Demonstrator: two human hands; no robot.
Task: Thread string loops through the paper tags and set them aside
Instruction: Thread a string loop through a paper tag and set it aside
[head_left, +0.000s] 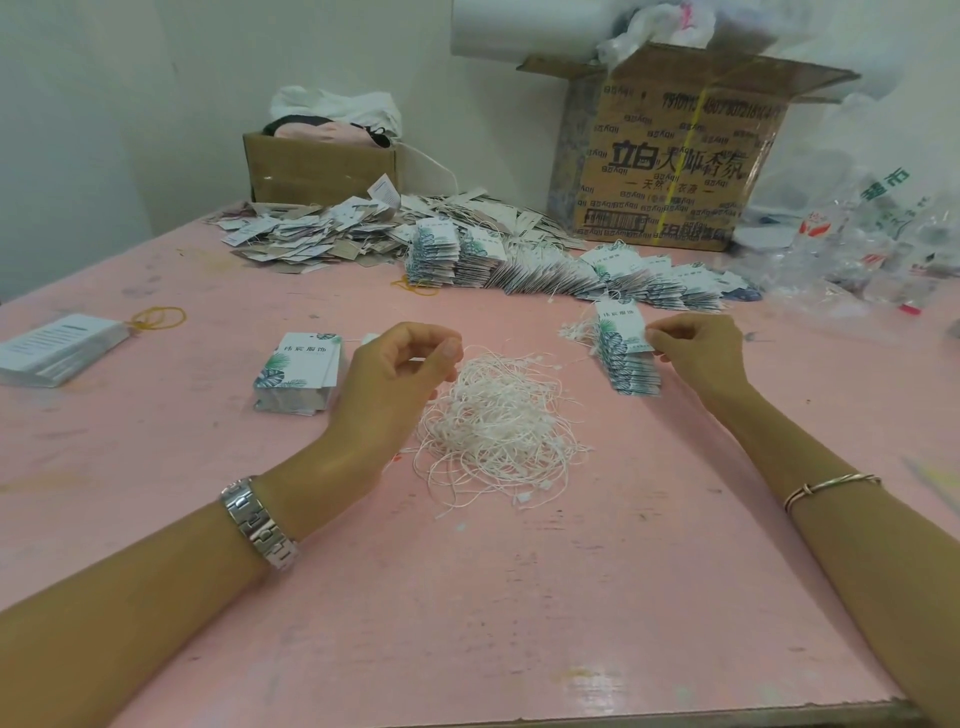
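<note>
As your left hand (400, 371) hovers over the string pile (493, 421) with thumb and forefinger curled together, I cannot tell whether a strand is caught. Your right hand (696, 353) pinches the top tag of the fanned stack (626, 358), just right of the pile. Judged step: laying by a threaded tag and fetching the next loop. The next move calls for one loop singled from the tangle and a tag from the unthreaded stack (298, 371) beside your left hand. Working room lies on the counter (467, 623) between your forearms, short of its near edge. Finished rows (571, 273) and a cardboard box (670, 150) crowd the far side.
</note>
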